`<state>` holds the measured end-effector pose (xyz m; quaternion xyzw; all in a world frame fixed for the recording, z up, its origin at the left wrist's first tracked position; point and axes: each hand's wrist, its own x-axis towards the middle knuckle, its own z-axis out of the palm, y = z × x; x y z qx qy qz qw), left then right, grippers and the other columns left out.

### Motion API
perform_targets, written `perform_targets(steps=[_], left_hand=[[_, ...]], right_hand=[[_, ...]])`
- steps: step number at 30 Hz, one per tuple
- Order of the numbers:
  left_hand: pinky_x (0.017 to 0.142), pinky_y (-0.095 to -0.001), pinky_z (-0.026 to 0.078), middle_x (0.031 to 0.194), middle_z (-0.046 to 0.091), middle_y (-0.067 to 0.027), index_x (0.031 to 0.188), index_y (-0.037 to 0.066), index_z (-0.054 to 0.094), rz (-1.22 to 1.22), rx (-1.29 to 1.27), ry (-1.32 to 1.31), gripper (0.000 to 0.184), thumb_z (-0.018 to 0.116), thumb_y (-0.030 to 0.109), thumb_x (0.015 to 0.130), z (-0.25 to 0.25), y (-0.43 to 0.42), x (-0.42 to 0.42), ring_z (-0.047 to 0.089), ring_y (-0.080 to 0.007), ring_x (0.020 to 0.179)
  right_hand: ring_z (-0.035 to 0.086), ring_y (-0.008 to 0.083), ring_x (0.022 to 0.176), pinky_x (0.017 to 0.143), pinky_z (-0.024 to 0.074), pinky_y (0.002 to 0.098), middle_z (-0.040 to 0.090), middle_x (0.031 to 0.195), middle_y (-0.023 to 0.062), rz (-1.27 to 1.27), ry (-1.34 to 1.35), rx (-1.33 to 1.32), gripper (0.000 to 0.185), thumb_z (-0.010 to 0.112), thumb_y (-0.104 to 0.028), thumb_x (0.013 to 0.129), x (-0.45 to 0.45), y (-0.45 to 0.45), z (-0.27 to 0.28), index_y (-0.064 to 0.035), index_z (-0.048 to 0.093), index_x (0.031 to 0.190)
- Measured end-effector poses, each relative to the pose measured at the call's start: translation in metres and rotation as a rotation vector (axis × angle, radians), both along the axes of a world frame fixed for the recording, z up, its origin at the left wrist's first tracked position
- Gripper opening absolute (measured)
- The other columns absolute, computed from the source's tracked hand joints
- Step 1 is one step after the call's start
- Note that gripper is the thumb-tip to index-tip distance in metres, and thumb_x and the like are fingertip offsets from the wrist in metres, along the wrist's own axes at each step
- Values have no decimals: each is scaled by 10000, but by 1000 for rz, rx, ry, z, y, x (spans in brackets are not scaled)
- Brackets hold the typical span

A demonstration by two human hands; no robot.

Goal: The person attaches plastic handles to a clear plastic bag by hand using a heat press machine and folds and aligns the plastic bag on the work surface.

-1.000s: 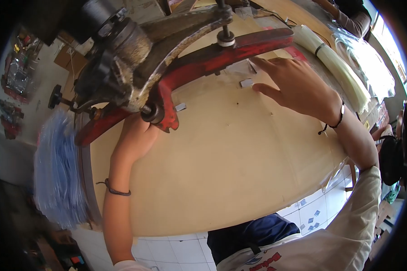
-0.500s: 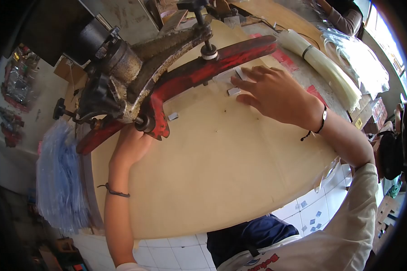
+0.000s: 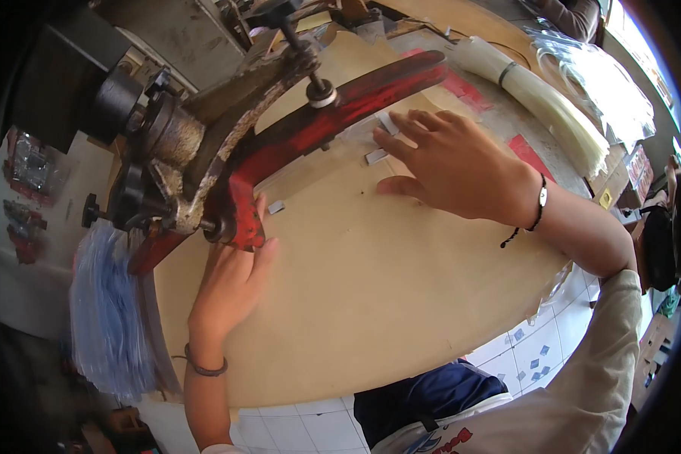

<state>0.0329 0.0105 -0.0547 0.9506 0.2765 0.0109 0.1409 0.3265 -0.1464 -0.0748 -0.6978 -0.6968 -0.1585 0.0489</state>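
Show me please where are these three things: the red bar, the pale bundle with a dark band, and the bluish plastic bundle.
Red bar (image 3: 303, 136): head view, on its long arm.
Pale bundle (image 3: 543, 106): head view, middle of its strips.
Bluish plastic bundle (image 3: 107, 310): head view, middle of its side.

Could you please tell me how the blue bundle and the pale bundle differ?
The blue bundle is translucent blue, while the pale bundle is creamy white. The pale bundle has a dark band around it; the blue bundle shows none and looks looser. Both are long bunches.
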Motion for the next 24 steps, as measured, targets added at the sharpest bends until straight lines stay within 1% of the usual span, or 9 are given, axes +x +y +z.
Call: perform_targets(steps=[3, 6, 7, 11, 13, 17, 20, 23, 24], left_hand=[[1272, -447, 156, 1698, 233, -177, 1619, 61, 292, -24, -37, -36, 596, 468, 244, 1081, 0, 0, 3, 187, -336, 1581], [1269, -448, 167, 1701, 228, -170, 1613, 52, 302, -24, -49, -46, 608, 493, 252, 1071, 1, 1, 5, 185, -337, 1582], [1269, -448, 170, 1703, 224, -167, 1612, 51, 306, -32, -37, -43, 614, 502, 258, 1067, 0, 2, 4, 186, -337, 1581], [1273, -449, 155, 1713, 194, -161, 1617, 53, 293, -67, -89, -61, 660, 531, 312, 1058, -3, 10, 1, 161, -342, 1587], [1276, -452, 139, 1717, 174, -161, 1623, 55, 275, -98, -49, -51, 682, 531, 339, 1059, -7, 14, -1, 136, -344, 1591], [1280, -460, 113, 1722, 149, -166, 1634, 62, 245, -145, 13, 5, 723, 531, 391, 1058, -11, 22, -5, 92, -344, 1598], [1281, -460, 108, 1723, 152, -159, 1637, 70, 242, -160, -25, 3, 727, 526, 406, 1058, -8, 26, -5, 101, -340, 1597], [1279, -476, 136, 1633, 353, -184, 1571, 81, 380, -142, 3, -83, 647, 526, 438, 1052, -11, 25, -6, 207, -384, 1546], [1279, -477, 138, 1635, 350, -180, 1565, 78, 386, -152, -5, -85, 634, 518, 432, 1056, -12, 25, -6, 206, -385, 1545]], right_hand=[[552, 374, 1313, 1102, 439, 447, 565, 1418, 252, -11, 54, -71, 644, 529, -503, 1034, -2, -1, 8, 2, 520, 1434], [508, 382, 1360, 1127, 416, 458, 551, 1428, 259, 20, -45, 98, 648, 551, -486, 1026, -2, -1, -5, 9, 507, 1444], [488, 365, 1397, 1156, 384, 465, 502, 1488, 278, 16, -49, 100, 632, 494, -489, 1053, -4, 0, -5, 28, 543, 1413], [466, 327, 1427, 1237, 287, 483, 505, 1516, 215, 115, 10, 83, 590, 512, -449, 1054, -8, 6, 0, 13, 547, 1419], [453, 305, 1442, 1266, 240, 492, 504, 1532, 177, 166, 80, 69, 567, 515, -430, 1055, -7, 10, -5, 4, 551, 1418], [448, 280, 1448, 1268, 243, 496, 514, 1533, 148, 162, 80, 11, 533, 505, -417, 1063, -6, 9, -1, -7, 565, 1398], [455, 277, 1441, 1260, 262, 498, 525, 1522, 146, 171, 70, -1, 521, 490, -420, 1070, -5, 6, 4, -12, 572, 1383], [460, 277, 1436, 1252, 278, 499, 531, 1515, 150, 187, 58, -1, 520, 474, -429, 1075, -2, 6, 7, -9, 577, 1364], [462, 276, 1435, 1251, 282, 499, 531, 1515, 150, 191, 55, 1, 520, 469, -430, 1076, -2, 6, 6, -8, 577, 1360]])
